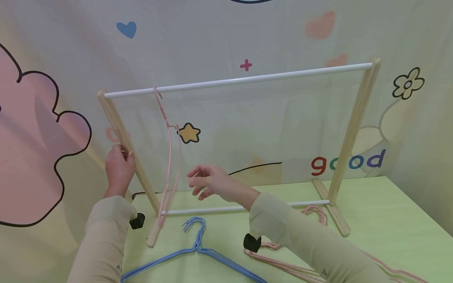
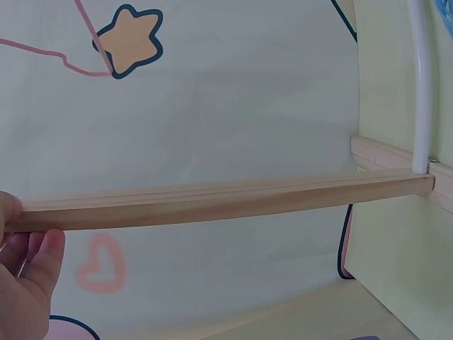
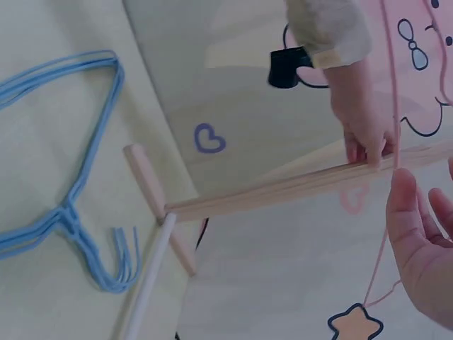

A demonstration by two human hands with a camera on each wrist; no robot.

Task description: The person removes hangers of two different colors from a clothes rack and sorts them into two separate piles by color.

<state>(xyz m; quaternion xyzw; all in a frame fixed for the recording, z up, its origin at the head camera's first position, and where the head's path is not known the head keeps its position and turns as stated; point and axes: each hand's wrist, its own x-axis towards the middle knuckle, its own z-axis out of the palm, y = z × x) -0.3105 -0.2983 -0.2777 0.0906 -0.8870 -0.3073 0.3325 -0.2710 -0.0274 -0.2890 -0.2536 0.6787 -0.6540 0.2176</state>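
My left hand (image 1: 120, 166) grips the left wooden post (image 2: 212, 202) of a clothes rack partway up, thumb on one side and fingers on the other. A pink hanger (image 1: 169, 157) hangs by its hook from the white top rail (image 1: 247, 79), near the left end, turned almost edge-on. Just right of it, my right hand (image 1: 212, 181) hovers with loosely bent fingers and nothing in them. In the right wrist view the thumb (image 3: 403, 191) overlaps the hanger's wire, but the head view shows a gap between them.
Several blue hangers (image 1: 196, 248) lie stacked on the light green table (image 1: 389, 220) in front of the rack. Pink hangers (image 1: 283, 265) lie to the right, partly under my right forearm. The rack's right post (image 1: 354, 129) and foot (image 1: 334, 212) stand beyond; a lower white rail (image 1: 205, 210) joins both sides.
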